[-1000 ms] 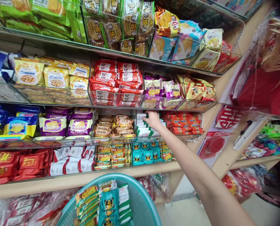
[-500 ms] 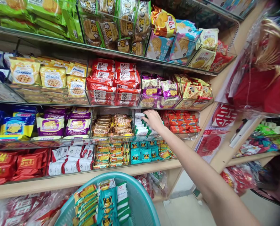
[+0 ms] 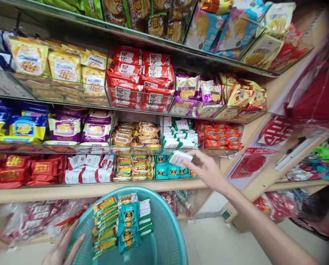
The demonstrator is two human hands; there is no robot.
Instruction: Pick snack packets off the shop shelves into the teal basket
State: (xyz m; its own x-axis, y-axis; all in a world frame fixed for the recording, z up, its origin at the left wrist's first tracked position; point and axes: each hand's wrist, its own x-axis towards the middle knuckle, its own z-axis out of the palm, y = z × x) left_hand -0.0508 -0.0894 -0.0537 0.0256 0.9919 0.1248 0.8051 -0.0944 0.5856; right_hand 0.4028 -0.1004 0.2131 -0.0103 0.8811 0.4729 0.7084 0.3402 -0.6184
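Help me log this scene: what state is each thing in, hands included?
Right hand: closed on a white packet.
White packet: held, outside the basket.
Left hand: at the basket's rim; grip unclear.
Basket: partly filled.
Basket packets: lined up in three rows.
Shelves: stocked with packets.

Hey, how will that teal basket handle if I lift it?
The teal basket is probably light for its size, being perforated. Thick-rimmed, it is likely fairly stiff. The packets inside could slide, being stacked without dividers.
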